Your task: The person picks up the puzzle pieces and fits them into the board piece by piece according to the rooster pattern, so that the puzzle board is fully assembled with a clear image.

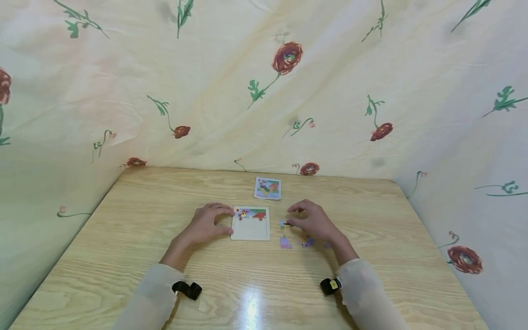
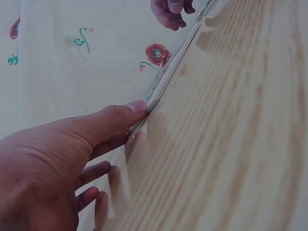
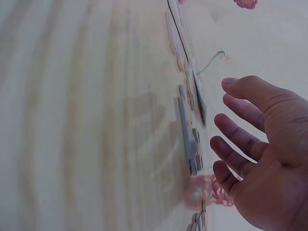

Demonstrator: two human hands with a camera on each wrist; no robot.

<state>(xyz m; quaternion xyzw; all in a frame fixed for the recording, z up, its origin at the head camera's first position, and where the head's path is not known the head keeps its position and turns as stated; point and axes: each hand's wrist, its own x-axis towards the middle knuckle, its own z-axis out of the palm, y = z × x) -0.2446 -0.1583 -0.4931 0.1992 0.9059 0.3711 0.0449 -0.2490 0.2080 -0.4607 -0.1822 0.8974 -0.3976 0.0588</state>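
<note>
A square puzzle board (image 1: 250,231) with a white frame lies on the table, its top row filled with coloured pieces and the lower part bare. My left hand (image 1: 210,223) rests at the board's left edge, thumb near the lower corner and fingertips near the upper one. In the left wrist view the thumb (image 2: 130,109) touches the board's rim. To the right of the board, my right hand (image 1: 312,221) hovers over loose puzzle pieces, fingers loosely bent and holding nothing. One small piece (image 1: 282,223) shows beside its fingertips; the hand partly hides others.
A picture card (image 1: 267,188) with a colourful bird lies behind the board. Nearer me are a purple piece (image 1: 285,242), another piece (image 1: 307,242) and a partly covered one (image 1: 327,245). A flowered cloth (image 1: 214,91) hangs behind the wooden table (image 1: 144,206).
</note>
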